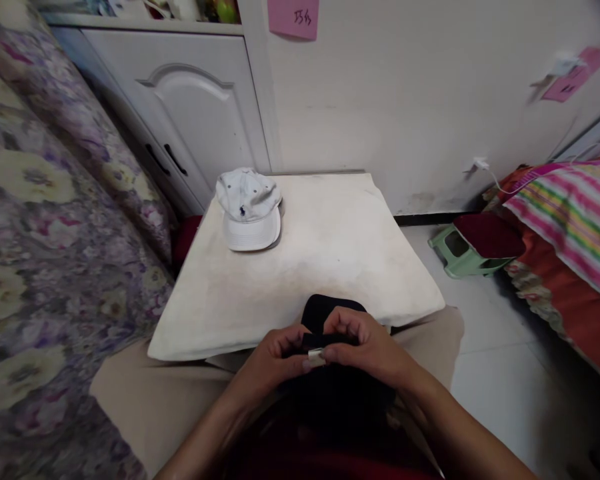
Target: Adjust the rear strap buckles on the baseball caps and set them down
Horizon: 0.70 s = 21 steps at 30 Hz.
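A black cap (325,308) is held low over my lap at the table's near edge, its brim pointing away from me. My left hand (279,360) pinches the left part of its dark strap (314,341). From the other side, my right hand (367,343) grips the strap with thumb and bent fingers. Between the two thumbs shows a small pale piece (317,358), a tag or a buckle; I cannot tell which. Much of the cap is lost in shadow below my hands. Farther off, a white baseball cap (247,207) rests on the table, brim towards me.
The table (340,233) has a cream cover and stands against the wall. A flowered curtain (55,267) hangs at the left, beside a white cabinet (180,100). To the right are a green stool (467,250) and a bed with a striped cover (575,213).
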{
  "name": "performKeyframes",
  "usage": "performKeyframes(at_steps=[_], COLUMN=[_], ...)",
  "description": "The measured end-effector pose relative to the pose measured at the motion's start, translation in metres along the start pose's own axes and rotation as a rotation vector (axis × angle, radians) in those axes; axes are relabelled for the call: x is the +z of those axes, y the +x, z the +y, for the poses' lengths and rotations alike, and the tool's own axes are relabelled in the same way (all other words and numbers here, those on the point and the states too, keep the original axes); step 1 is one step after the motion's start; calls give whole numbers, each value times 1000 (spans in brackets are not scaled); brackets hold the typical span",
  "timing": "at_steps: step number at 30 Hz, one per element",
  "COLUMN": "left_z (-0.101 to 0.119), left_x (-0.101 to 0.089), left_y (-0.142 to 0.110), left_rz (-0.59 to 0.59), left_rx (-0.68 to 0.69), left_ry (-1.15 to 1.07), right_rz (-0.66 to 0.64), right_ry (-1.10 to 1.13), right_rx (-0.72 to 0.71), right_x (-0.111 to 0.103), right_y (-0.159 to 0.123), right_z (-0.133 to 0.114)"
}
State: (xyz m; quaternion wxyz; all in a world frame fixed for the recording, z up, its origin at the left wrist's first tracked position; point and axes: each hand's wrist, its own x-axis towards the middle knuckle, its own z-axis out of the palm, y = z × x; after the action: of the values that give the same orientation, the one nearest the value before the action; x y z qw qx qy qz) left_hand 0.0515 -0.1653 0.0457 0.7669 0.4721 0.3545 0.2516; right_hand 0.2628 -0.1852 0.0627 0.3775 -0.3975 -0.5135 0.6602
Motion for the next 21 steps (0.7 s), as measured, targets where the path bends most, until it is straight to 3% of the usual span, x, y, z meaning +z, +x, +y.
performKeyframes(at_steps=[6,12,21], left_z=[0,-5,-5], left_x=[0,-5,-3], left_y=[0,0,-1], left_rz=[14,46,63], left_rx=[-48,8,55], left_ry=[47,-11,1], right_rz=[37,49,52], right_ry=[-12,-58,-19], right_rx=[-4,-56,46], right_x=[2,-3,-4], right_y=[1,-3,-2], right_z=[-2,-1,6])
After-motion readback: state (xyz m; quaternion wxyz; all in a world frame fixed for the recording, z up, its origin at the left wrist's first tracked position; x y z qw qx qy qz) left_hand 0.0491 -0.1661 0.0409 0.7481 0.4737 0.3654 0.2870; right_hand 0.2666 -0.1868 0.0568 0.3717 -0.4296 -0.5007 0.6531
